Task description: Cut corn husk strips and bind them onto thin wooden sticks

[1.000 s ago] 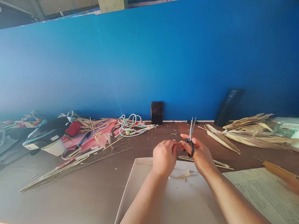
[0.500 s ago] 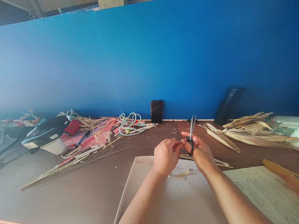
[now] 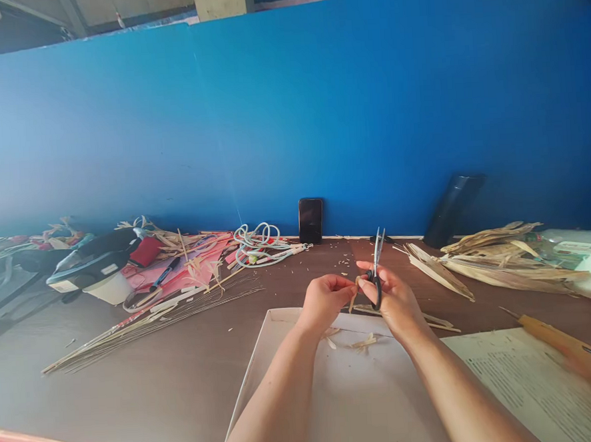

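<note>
My left hand [image 3: 324, 302] is closed in a pinch on a small tan strip of corn husk [image 3: 352, 301] above the far edge of a white box lid [image 3: 284, 368]. Black-handled scissors [image 3: 377, 269] hang on the fingers of my right hand [image 3: 395, 305], blades pointing up and away. The thumb and fingertip of that hand meet the strip beside my left fingertips. Inside the lid lie a few husk scraps [image 3: 364, 342].
Dry corn husks [image 3: 508, 264] and a dark cylinder [image 3: 452, 211] are at the right, near a printed sheet [image 3: 530, 380]. A phone [image 3: 310, 221] leans on the blue wall [image 3: 319, 113]. Coiled pale cord [image 3: 259, 243] and thin sticks [image 3: 146, 330] lie left.
My left hand has turned and its fingers have shifted, so the husk strip now shows hanging below the fingertips. The right hand with the scissors has barely moved.
</note>
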Tool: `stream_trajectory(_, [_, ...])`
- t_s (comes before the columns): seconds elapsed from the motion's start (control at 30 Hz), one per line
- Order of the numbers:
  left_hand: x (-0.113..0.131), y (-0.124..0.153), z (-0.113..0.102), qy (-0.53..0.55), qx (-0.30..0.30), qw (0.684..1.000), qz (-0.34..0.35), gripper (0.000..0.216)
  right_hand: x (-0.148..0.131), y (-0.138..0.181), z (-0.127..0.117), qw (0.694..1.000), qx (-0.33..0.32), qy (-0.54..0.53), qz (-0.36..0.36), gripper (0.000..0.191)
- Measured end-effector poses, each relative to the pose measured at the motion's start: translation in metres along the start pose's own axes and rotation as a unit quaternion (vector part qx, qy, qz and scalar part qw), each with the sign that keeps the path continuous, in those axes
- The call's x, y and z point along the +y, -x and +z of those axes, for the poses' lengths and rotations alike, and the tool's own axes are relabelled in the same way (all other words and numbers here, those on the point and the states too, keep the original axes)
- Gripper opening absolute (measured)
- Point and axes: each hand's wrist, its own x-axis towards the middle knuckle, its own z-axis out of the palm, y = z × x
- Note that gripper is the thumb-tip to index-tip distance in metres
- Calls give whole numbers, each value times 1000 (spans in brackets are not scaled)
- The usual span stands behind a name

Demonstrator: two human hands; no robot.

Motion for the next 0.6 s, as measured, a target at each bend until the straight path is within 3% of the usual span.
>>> stream_trajectory(0.17, [-3, -5, -6, 68, 40, 997, 13, 30, 0, 2, -2, 999, -27, 28, 15, 46])
stream_trajectory(0.4, [2, -7, -17, 168, 64, 984, 9, 35, -10, 12, 0, 978, -189, 70, 55, 46])
stream_trajectory(0.6, [3, -6, -19, 196, 59, 979, 1, 34, -11, 13, -1, 972, -217, 69, 61, 44])
